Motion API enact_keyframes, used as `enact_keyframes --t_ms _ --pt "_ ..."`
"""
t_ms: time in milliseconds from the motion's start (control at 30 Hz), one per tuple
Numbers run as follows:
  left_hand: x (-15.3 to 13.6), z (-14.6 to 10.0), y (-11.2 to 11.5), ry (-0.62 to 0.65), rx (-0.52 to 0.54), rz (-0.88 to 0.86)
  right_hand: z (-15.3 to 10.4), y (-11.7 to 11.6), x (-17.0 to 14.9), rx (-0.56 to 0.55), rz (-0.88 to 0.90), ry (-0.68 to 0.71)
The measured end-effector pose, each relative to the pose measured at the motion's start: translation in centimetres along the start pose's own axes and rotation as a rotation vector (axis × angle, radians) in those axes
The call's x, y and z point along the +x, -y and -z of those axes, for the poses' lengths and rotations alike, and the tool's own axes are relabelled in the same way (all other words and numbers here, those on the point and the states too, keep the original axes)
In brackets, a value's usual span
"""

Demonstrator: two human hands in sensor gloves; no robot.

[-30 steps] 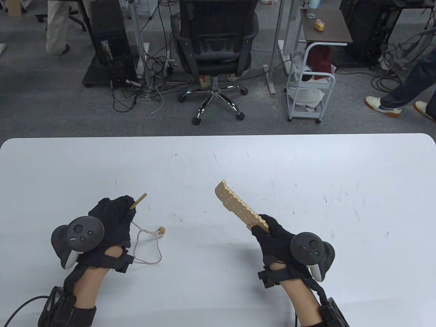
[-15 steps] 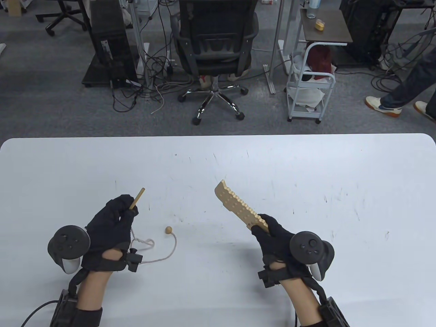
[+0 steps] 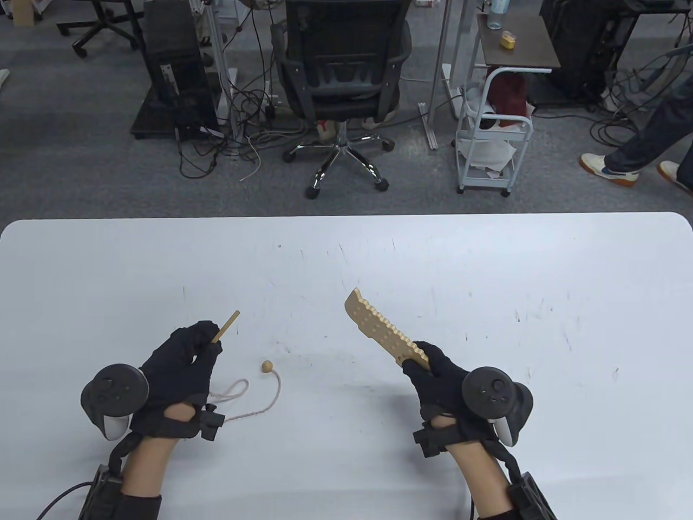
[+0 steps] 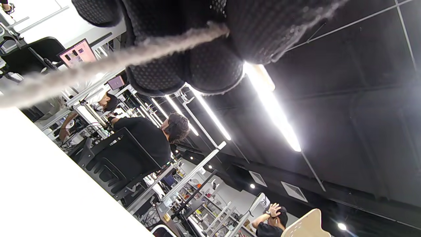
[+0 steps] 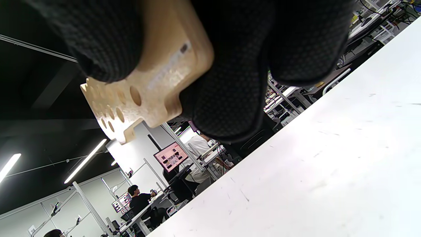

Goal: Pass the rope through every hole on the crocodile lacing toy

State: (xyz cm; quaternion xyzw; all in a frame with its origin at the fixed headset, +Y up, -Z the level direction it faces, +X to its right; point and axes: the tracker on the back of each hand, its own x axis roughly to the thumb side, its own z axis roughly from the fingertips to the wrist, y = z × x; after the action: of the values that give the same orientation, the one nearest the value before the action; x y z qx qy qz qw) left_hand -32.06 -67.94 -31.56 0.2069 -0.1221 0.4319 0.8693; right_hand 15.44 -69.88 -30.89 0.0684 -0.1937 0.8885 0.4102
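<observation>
table (image 3: 487,260): white, office chair (image 3: 341,81) behind | left hand (image 3: 178,363) pinches needle (image 3: 226,326) | right hand (image 3: 438,374) grips crocodile (image 3: 379,330)

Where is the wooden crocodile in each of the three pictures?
Table view: the wooden crocodile is right of middle, slanting up to the left from the right hand, which grips its near end.
Left wrist view: not in it; only the rope and the left hand's fingers show.
Right wrist view: upper left, gripped between gloved fingers, holes showing.
Shared landmark: the white table.
</observation>
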Motion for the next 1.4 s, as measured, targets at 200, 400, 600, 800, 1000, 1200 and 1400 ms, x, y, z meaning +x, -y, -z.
enact_keyframes --t_ms 200,400,600,800,1000,1200,1400 --pt "0.3 -0.1 0.9 0.017 -0.038 0.026 0.0 0.0 0.0 0.006 0.005 0.001" --pt "0.8 -0.3 2.1 0.044 -0.088 0.054 -0.1 -0.2 0.0 0.022 0.017 0.006" --pt "1.4 -0.4 2.9 0.067 -0.129 0.064 -0.3 -0.8 0.4 0.056 0.025 0.022" --pt "2.0 -0.6 3.6 0.094 -0.162 0.074 -0.6 -1.4 1.0 0.102 0.044 0.056" --pt "2.6 -0.8 4.6 0.114 -0.212 0.077 -1.0 -2.3 1.9 0.16 0.036 0.103" --pt "3.1 -1.0 5.4 0.131 -0.255 0.08 -1.3 -3.1 2.4 0.206 0.027 0.134" --pt "3.4 -1.1 6.1 0.14 -0.306 0.077 -1.6 -3.7 2.8 0.237 0.017 0.156"
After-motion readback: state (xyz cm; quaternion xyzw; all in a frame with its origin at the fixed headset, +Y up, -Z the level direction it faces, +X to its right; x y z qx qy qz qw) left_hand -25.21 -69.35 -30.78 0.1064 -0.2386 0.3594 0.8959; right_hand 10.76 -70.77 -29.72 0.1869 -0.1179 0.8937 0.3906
